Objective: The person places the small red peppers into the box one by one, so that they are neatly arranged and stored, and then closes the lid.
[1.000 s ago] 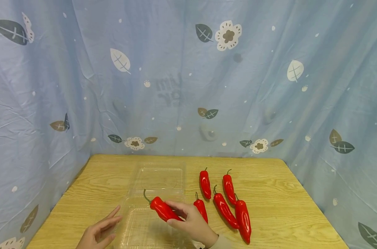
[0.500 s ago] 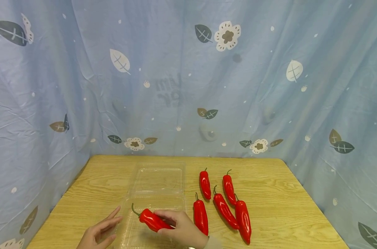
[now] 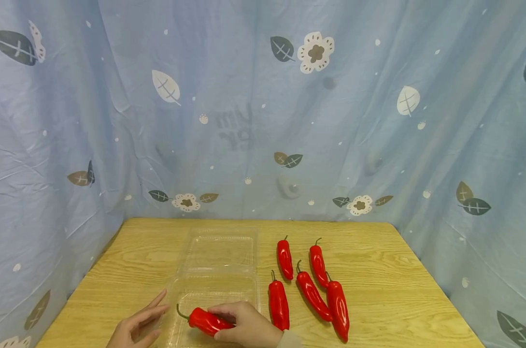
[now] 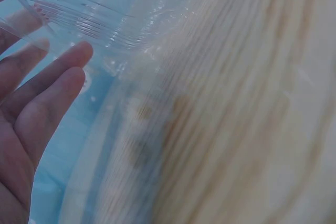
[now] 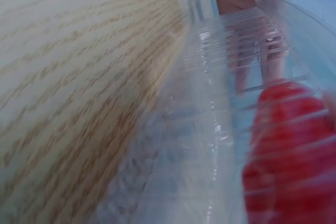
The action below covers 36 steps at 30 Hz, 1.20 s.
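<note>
A red chili pepper (image 3: 204,321) with a curved green stem lies in the grip of my right hand (image 3: 247,326), between thumb and fingers, low over the near half of a clear plastic clamshell box (image 3: 241,280). In the right wrist view the pepper (image 5: 289,156) shows red through the box's ribbed wall; whether it touches the bottom I cannot tell. Beside the box's left edge is my left hand (image 3: 136,324), its fingers loosely extended. The left wrist view has these fingers (image 4: 58,85) at the clear wall, some seen through it.
Several more red peppers lie right of the box, the nearest pepper (image 3: 278,304) close to its edge and another pepper (image 3: 338,309) farthest right. The box's open lid (image 3: 221,251) lies flat toward the back. A patterned blue curtain (image 3: 263,121) surrounds the wooden table (image 3: 376,270).
My right hand has carried the pepper left and down, toward the near half of the box. The pepper beside the box has come into fuller view. My left hand has barely moved.
</note>
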### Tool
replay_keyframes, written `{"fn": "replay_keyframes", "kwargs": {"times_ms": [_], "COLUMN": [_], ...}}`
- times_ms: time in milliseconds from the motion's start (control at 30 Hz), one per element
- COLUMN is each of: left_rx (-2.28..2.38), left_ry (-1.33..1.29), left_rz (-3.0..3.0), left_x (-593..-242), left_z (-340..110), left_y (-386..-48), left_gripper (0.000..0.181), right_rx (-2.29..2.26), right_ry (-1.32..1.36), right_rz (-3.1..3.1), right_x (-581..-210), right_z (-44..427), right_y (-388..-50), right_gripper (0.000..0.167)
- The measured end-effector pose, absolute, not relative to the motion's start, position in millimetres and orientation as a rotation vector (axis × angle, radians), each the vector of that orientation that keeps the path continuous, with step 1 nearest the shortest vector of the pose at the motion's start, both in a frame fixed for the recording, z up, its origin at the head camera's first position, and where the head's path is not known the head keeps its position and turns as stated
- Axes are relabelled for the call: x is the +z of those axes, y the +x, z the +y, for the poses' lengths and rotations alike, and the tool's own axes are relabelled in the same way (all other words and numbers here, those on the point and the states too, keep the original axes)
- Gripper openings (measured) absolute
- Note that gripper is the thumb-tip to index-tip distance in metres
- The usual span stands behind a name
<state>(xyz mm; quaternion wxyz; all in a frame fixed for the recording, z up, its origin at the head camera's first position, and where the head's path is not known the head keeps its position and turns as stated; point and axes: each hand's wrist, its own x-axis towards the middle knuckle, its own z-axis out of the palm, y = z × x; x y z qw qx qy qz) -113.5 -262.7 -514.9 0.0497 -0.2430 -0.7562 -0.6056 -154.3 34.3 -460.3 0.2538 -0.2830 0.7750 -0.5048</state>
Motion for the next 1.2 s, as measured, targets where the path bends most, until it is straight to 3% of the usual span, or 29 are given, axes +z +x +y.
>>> {"fn": "replay_keyframes", "kwargs": {"times_ms": [1200], "left_rx": [-1.825], "left_ry": [-0.763], "left_rz": [-2.284], "left_x": [-517.5], "left_z": [-262.9], "left_y": [-114.2], "left_gripper": [0.04], "right_rx": [-1.195], "right_ry": [-0.749], "right_rz": [2.045], "right_x": [-472.0], "right_z": [24.6], "right_y": [-155.2], "right_gripper": [0.043]}}
